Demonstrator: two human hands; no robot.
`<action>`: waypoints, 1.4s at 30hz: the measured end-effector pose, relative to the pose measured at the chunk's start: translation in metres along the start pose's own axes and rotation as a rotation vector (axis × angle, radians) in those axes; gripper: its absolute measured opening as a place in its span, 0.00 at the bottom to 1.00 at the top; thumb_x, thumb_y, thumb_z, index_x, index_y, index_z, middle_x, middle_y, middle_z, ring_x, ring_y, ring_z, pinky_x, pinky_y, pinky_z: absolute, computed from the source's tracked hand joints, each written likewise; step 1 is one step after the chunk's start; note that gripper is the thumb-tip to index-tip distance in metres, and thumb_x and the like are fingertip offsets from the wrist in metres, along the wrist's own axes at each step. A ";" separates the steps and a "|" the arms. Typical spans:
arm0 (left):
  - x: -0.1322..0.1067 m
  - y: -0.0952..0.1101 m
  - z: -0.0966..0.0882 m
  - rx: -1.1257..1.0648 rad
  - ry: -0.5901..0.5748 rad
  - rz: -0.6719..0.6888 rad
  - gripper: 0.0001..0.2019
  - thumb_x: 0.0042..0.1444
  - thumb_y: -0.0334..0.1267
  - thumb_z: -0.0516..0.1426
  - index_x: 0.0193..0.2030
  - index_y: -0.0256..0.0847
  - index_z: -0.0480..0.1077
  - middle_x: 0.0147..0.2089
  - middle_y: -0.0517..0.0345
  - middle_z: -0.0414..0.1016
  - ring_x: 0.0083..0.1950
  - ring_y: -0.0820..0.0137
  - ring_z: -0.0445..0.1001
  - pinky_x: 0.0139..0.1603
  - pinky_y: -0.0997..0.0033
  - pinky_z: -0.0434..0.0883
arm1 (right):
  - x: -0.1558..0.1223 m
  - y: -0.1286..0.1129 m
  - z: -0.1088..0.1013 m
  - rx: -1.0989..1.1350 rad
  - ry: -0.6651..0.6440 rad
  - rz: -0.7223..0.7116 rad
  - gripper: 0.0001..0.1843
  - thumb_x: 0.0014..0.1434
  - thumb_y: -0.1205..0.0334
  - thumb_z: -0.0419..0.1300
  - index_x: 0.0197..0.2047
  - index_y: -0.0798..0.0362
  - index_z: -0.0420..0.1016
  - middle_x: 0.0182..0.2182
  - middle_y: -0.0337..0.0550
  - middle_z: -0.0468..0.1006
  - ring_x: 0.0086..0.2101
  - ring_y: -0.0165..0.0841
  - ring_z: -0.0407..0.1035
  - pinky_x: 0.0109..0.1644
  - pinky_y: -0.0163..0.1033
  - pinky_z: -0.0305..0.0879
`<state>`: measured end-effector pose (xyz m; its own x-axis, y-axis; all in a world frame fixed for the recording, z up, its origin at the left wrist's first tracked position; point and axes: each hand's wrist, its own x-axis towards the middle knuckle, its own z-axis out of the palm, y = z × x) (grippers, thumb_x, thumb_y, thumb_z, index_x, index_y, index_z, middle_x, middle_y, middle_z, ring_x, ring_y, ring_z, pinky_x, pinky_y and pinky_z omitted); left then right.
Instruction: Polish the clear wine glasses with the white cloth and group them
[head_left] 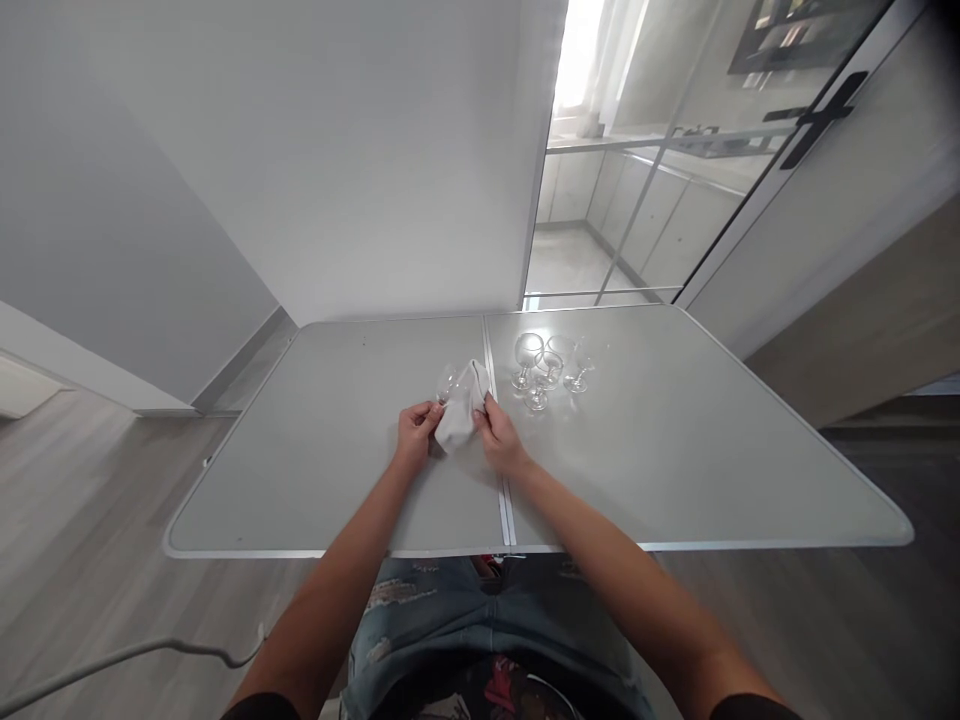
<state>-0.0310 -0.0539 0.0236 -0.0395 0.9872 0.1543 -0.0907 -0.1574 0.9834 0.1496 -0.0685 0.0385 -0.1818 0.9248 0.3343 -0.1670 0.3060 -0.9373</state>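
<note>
My left hand point(417, 432) is closed, its fingertips at a clear glass point(445, 381) that is partly covered by a white cloth point(457, 425). Its grip on the glass is partly hidden, but the fingers look pinched on it. My right hand point(501, 438) is shut on the cloth's right side, with the thumb and fingers bunching the fabric. Both hands are just above the grey table, left of and at its central seam. To the right of them, several clear stemmed glasses point(529, 350) stand close together; their outlines overlap.
The grey folding table point(712, 450) has a metal rim and a seam point(505, 510) down the middle. A white wall point(397, 200) rises behind it, with a glass-paned door point(637, 200) at the back right. A grey cable point(172, 645) runs at lower left.
</note>
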 end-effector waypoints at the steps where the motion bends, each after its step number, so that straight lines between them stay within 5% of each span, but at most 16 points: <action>1: 0.000 0.000 0.000 -0.014 0.011 -0.020 0.24 0.55 0.57 0.64 0.24 0.37 0.68 0.20 0.63 0.59 0.22 0.77 0.55 0.22 0.74 0.50 | -0.001 -0.001 -0.001 -0.078 -0.013 -0.066 0.26 0.70 0.54 0.55 0.69 0.42 0.65 0.62 0.44 0.73 0.65 0.41 0.62 0.71 0.51 0.58; 5: 0.001 -0.002 0.000 -0.026 0.028 -0.055 0.22 0.52 0.55 0.66 0.24 0.37 0.69 0.18 0.65 0.58 0.19 0.79 0.52 0.20 0.75 0.48 | 0.001 -0.003 -0.006 -0.387 -0.210 -0.312 0.30 0.70 0.65 0.48 0.73 0.42 0.60 0.74 0.39 0.56 0.75 0.38 0.42 0.78 0.56 0.41; 8: 0.001 -0.004 0.001 -0.005 0.031 -0.035 0.21 0.48 0.52 0.67 0.22 0.38 0.66 0.18 0.66 0.55 0.20 0.79 0.51 0.20 0.76 0.49 | 0.003 -0.004 -0.005 -0.603 -0.332 -0.417 0.30 0.67 0.71 0.47 0.69 0.44 0.68 0.72 0.40 0.60 0.74 0.40 0.43 0.78 0.60 0.34; 12: -0.001 -0.001 0.002 0.128 -0.016 0.028 0.23 0.50 0.51 0.67 0.18 0.37 0.65 0.17 0.64 0.57 0.21 0.79 0.52 0.22 0.75 0.49 | 0.004 -0.007 -0.003 -0.676 -0.270 -0.428 0.29 0.65 0.71 0.50 0.66 0.42 0.70 0.69 0.40 0.67 0.72 0.42 0.50 0.77 0.63 0.26; 16: -0.004 0.004 0.003 0.223 -0.160 0.016 0.21 0.52 0.53 0.66 0.22 0.35 0.74 0.16 0.64 0.59 0.20 0.78 0.54 0.22 0.74 0.51 | 0.005 -0.009 -0.010 -0.524 -0.114 -0.308 0.21 0.63 0.66 0.55 0.56 0.42 0.78 0.54 0.43 0.79 0.62 0.46 0.64 0.75 0.61 0.43; 20: -0.006 0.006 0.002 0.252 -0.233 -0.010 0.23 0.55 0.56 0.64 0.24 0.34 0.77 0.15 0.63 0.59 0.19 0.78 0.54 0.22 0.74 0.51 | 0.011 -0.010 -0.019 -0.165 0.112 -0.030 0.11 0.62 0.60 0.55 0.39 0.47 0.80 0.34 0.42 0.76 0.40 0.41 0.70 0.55 0.49 0.68; 27: -0.005 0.002 -0.002 0.148 -0.208 -0.036 0.24 0.57 0.55 0.63 0.21 0.36 0.75 0.15 0.64 0.57 0.19 0.79 0.51 0.22 0.73 0.49 | 0.020 -0.016 -0.022 0.547 0.134 0.322 0.03 0.56 0.60 0.60 0.33 0.49 0.71 0.28 0.37 0.71 0.32 0.34 0.69 0.40 0.41 0.74; 35: 0.003 -0.008 -0.003 -0.046 0.004 -0.057 0.23 0.57 0.55 0.63 0.22 0.37 0.72 0.15 0.64 0.56 0.18 0.78 0.52 0.20 0.74 0.48 | 0.014 -0.002 -0.007 0.545 0.063 0.466 0.12 0.54 0.60 0.64 0.43 0.48 0.74 0.33 0.38 0.79 0.33 0.35 0.73 0.36 0.39 0.72; 38: 0.005 -0.008 0.000 -0.056 0.099 -0.047 0.26 0.60 0.57 0.60 0.20 0.38 0.66 0.17 0.63 0.59 0.18 0.77 0.57 0.19 0.75 0.53 | 0.008 0.009 0.002 0.433 0.042 0.401 0.12 0.56 0.61 0.63 0.45 0.48 0.75 0.36 0.36 0.79 0.36 0.33 0.71 0.38 0.35 0.70; 42: 0.004 -0.006 0.005 -0.017 0.066 -0.047 0.26 0.60 0.59 0.60 0.23 0.39 0.65 0.20 0.63 0.63 0.19 0.77 0.61 0.19 0.75 0.60 | 0.003 0.016 0.010 0.346 0.029 0.299 0.11 0.62 0.57 0.62 0.48 0.45 0.74 0.38 0.36 0.76 0.36 0.31 0.69 0.41 0.34 0.70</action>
<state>-0.0260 -0.0488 0.0188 -0.1006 0.9898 0.1006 -0.1109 -0.1117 0.9875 0.1370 -0.0631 0.0259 -0.2449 0.9684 0.0467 -0.4259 -0.0642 -0.9025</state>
